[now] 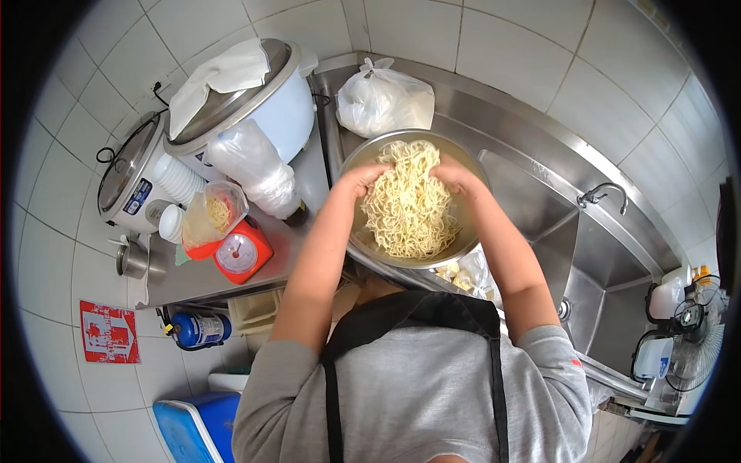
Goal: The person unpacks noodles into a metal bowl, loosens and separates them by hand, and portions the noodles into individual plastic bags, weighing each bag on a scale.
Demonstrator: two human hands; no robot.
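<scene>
Pale yellow noodles (409, 208) heap inside your round steel bowl (357, 230), your left hand (366, 178) and right hand (458, 178) grasping strands at either side! Leftward, a clear plastic tub (199, 221) holds yellowish food; lettering on the red-and-white wall sign (109, 332) looks blurred.

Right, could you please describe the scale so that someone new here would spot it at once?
Left of the metal bowl of noodles, find the metal counter with two lidded cookers. Near its front edge, close to the stacked white cups, is the scale. Its bright red body and round white dial set it apart from those neighbours.
</scene>
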